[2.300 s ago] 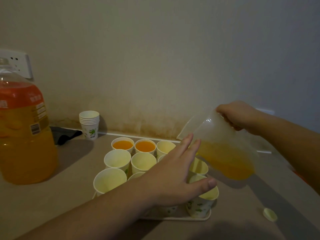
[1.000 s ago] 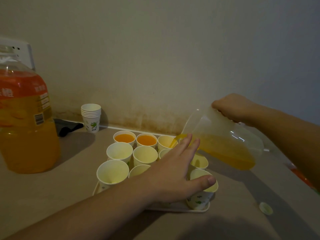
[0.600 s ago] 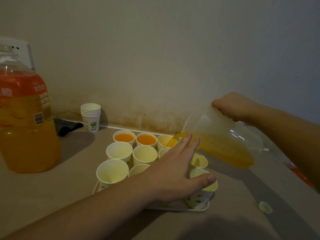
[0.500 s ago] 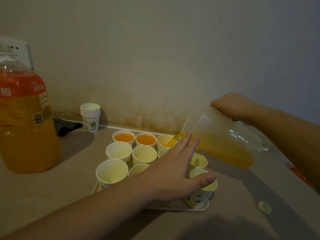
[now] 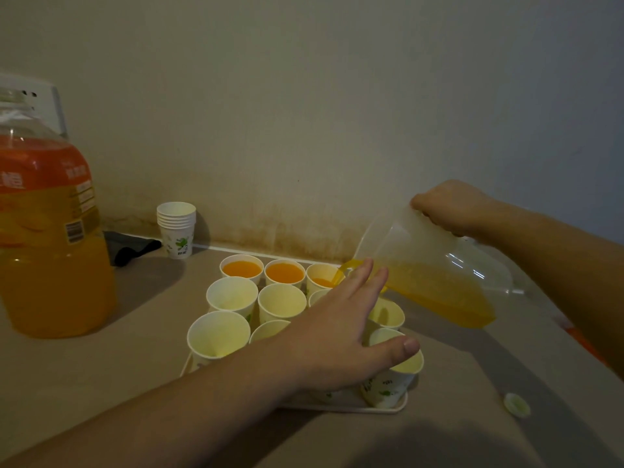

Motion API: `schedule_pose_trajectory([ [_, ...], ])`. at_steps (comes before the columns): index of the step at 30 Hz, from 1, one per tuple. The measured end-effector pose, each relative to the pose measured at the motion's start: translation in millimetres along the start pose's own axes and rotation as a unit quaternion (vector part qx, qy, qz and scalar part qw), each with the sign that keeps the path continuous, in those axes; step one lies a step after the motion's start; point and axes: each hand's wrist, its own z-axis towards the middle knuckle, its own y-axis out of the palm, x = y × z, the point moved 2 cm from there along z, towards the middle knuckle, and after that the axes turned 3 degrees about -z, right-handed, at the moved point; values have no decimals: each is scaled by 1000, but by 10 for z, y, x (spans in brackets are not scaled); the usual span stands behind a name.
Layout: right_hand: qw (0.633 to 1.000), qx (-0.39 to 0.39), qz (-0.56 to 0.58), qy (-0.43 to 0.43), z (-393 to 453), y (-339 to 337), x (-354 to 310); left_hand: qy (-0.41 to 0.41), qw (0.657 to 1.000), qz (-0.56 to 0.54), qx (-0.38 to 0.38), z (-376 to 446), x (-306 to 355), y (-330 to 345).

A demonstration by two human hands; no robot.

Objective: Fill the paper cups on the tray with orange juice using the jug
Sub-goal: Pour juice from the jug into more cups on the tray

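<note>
Since a moment ago the third cup (image 5: pixel 323 278) in the back row has gained a pool of juice, as the jug's stream keeps running into it.

At 9 o'clock a big juice bottle (image 5: pixel 50 238) stands on the counter (image 5: pixel 84 373), with a stack of spare cups (image 5: pixel 176 228) at 10 o'clock by the wall. The tray (image 5: pixel 398 407) sits near centre; its two back-left cups (image 5: pixel 242 267) are full of orange juice, and the cups nearer the camera look empty. The left hand (image 5: pixel 341 336) lies flat over the tray's right side, fingers straight and spread, an open grip holding nothing; whether it touches the rims is unclear. At 3 o'clock the right hand (image 5: pixel 452 206) is curled around the handle of the tilted clear jug (image 5: pixel 435 282). A small cap (image 5: pixel 516 404) lies at 4 o'clock.
</note>
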Motion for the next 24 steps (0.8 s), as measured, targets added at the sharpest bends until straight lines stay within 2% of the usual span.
schedule_pose_trajectory([
  [24, 1000, 0, -27, -11, -2, 1, -63, 1, 1000, -1, 3, -32, 4, -19],
])
